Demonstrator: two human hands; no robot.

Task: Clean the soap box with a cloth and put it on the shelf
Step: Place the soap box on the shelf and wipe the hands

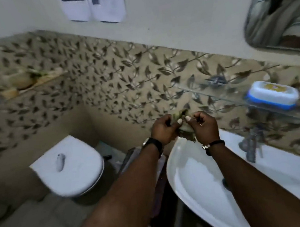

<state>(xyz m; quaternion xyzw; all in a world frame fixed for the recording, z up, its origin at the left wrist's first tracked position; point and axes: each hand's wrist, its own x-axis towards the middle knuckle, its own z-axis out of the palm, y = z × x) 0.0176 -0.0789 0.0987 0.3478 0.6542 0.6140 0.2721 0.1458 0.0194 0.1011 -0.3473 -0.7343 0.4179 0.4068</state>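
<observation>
Above the near rim of the white ceramic sink, the left hand and right hand both clamp a crumpled greenish cloth. Beyond the sink, the white-and-blue plastic soap box rests on the glass shelf.

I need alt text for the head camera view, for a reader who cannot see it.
Two bare hands, left hand and right hand, hold a crumpled greenish cloth together above a white ceramic sink. A white soap box with blue base sits on a glass wall shelf to the right; a white toilet stands left.
</observation>
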